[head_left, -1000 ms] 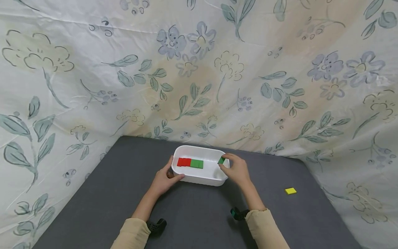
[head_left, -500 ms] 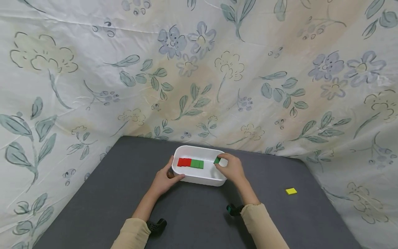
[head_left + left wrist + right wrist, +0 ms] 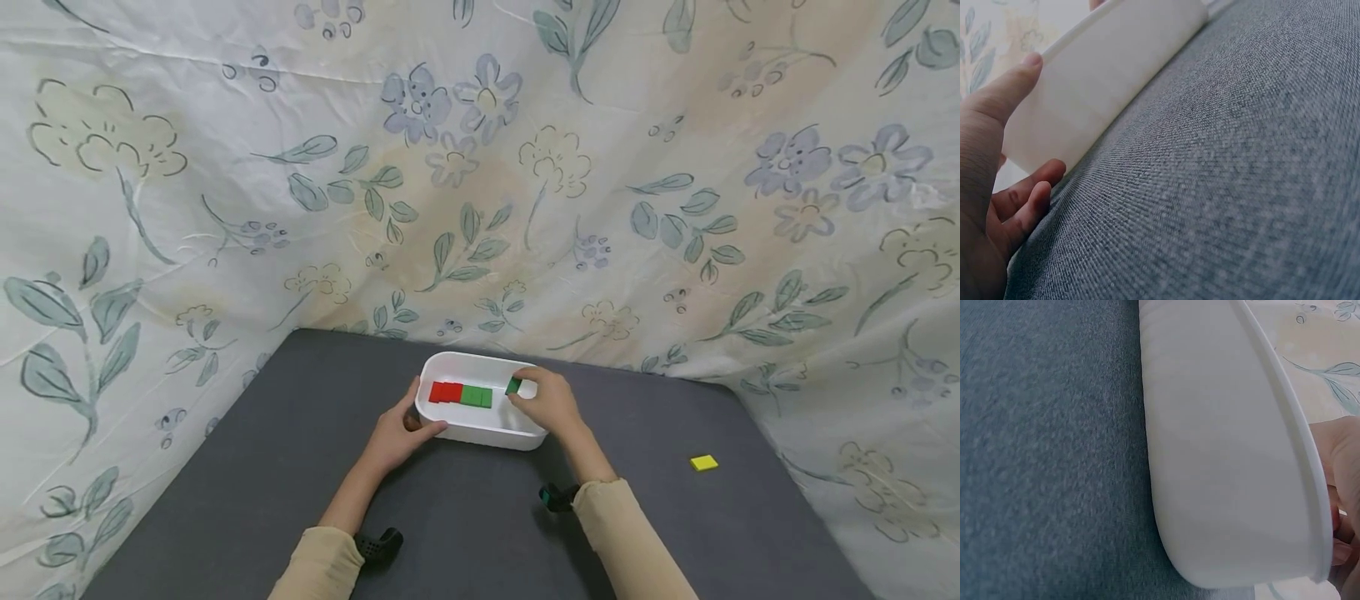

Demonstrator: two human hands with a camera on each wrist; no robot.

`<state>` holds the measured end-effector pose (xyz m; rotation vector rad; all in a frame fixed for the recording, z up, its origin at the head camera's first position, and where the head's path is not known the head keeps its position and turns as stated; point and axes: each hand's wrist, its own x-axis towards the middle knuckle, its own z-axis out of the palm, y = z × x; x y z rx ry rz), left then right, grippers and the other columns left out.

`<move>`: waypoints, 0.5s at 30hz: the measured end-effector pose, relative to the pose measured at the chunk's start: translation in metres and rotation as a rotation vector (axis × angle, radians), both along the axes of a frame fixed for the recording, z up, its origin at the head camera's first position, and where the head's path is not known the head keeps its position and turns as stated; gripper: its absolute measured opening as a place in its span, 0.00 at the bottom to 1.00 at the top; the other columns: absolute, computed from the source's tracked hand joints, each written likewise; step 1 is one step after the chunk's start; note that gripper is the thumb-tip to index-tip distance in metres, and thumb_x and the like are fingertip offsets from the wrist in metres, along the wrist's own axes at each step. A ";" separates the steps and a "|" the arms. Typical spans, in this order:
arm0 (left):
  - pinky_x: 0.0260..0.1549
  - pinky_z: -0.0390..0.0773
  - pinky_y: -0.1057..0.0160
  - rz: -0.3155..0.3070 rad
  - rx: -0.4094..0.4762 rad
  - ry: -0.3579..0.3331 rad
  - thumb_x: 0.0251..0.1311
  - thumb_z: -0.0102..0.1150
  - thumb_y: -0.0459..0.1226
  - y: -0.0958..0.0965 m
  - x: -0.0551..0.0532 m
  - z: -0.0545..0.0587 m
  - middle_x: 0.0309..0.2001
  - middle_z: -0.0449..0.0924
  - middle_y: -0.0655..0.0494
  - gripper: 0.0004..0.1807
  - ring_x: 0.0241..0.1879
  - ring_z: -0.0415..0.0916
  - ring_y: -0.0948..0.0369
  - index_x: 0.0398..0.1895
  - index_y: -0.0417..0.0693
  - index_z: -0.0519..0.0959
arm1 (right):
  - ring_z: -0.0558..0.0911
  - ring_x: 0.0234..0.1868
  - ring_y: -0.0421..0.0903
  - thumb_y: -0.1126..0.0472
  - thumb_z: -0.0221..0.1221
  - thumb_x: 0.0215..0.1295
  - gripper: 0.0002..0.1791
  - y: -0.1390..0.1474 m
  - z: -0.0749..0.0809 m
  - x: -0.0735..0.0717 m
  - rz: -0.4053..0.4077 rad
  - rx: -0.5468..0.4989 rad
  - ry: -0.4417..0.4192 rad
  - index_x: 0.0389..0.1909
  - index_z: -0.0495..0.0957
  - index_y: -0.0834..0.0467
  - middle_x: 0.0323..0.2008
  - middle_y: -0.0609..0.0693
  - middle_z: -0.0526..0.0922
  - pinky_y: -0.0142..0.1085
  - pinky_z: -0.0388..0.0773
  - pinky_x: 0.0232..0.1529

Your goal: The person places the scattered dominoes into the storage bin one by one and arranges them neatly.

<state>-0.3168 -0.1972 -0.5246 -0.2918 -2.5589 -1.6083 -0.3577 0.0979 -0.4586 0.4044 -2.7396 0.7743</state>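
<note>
A white plastic tub [image 3: 487,435] with rounded corners stands near the back of the dark table. My left hand [image 3: 397,433] grips its left end, thumb at the near rim and fingers around the corner; the left wrist view shows the thumb against the tub's outer wall [image 3: 1085,87]. Inside, red tiles [image 3: 446,392] and green tiles [image 3: 476,396] lie in one row from the left. Between thumb and fingers my right hand [image 3: 551,404] pinches another green tile [image 3: 513,386], held tilted inside the tub to the right of the row. In the right wrist view the wall hides that tile.
One yellow tile [image 3: 704,462] lies alone on the table [image 3: 465,525] to the right. A floral cloth [image 3: 480,208] hangs behind and along both sides of the table. Dark straps [image 3: 378,546] sit by the sleeves.
My right hand has moved left inside the tub with the green tile, closer to the row. The left hand, the tub and the row have stayed put.
</note>
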 end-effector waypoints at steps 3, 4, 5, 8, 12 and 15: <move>0.26 0.70 0.63 -0.001 0.001 -0.009 0.59 0.78 0.53 0.001 -0.001 -0.002 0.30 0.80 0.54 0.59 0.28 0.72 0.59 0.87 0.53 0.52 | 0.84 0.61 0.58 0.57 0.73 0.64 0.20 -0.002 -0.005 -0.004 0.021 0.041 -0.038 0.56 0.88 0.56 0.60 0.53 0.87 0.56 0.79 0.60; 0.26 0.70 0.63 -0.002 0.003 -0.011 0.59 0.78 0.53 0.001 -0.001 -0.002 0.29 0.79 0.54 0.59 0.28 0.72 0.58 0.87 0.53 0.52 | 0.84 0.61 0.58 0.56 0.73 0.64 0.20 -0.003 -0.006 -0.006 0.025 0.057 -0.047 0.56 0.88 0.56 0.60 0.53 0.86 0.56 0.79 0.60; 0.26 0.70 0.63 -0.001 0.004 -0.012 0.59 0.78 0.53 0.001 -0.001 -0.002 0.30 0.79 0.54 0.59 0.29 0.72 0.58 0.87 0.53 0.52 | 0.84 0.61 0.58 0.56 0.73 0.64 0.20 -0.003 -0.007 -0.007 0.029 0.070 -0.049 0.56 0.88 0.56 0.60 0.53 0.87 0.55 0.79 0.61; 0.26 0.70 0.62 -0.002 0.003 -0.012 0.59 0.78 0.53 0.001 -0.002 -0.002 0.29 0.79 0.54 0.59 0.28 0.72 0.58 0.87 0.53 0.52 | 0.83 0.62 0.57 0.57 0.73 0.63 0.20 -0.006 -0.009 -0.011 0.035 0.104 -0.049 0.56 0.89 0.57 0.59 0.54 0.87 0.55 0.78 0.62; 0.26 0.71 0.62 0.001 0.004 -0.014 0.59 0.78 0.53 0.001 -0.003 -0.001 0.29 0.79 0.54 0.59 0.28 0.72 0.58 0.87 0.53 0.52 | 0.83 0.63 0.56 0.58 0.73 0.63 0.20 -0.010 -0.009 -0.016 0.050 0.136 -0.060 0.56 0.89 0.57 0.58 0.53 0.88 0.53 0.78 0.64; 0.26 0.71 0.62 0.004 0.009 -0.017 0.59 0.78 0.53 0.001 -0.004 0.000 0.29 0.79 0.54 0.59 0.28 0.72 0.58 0.87 0.53 0.52 | 0.84 0.62 0.55 0.58 0.74 0.62 0.20 -0.014 -0.008 -0.020 0.071 0.166 -0.070 0.55 0.89 0.57 0.56 0.53 0.89 0.52 0.78 0.64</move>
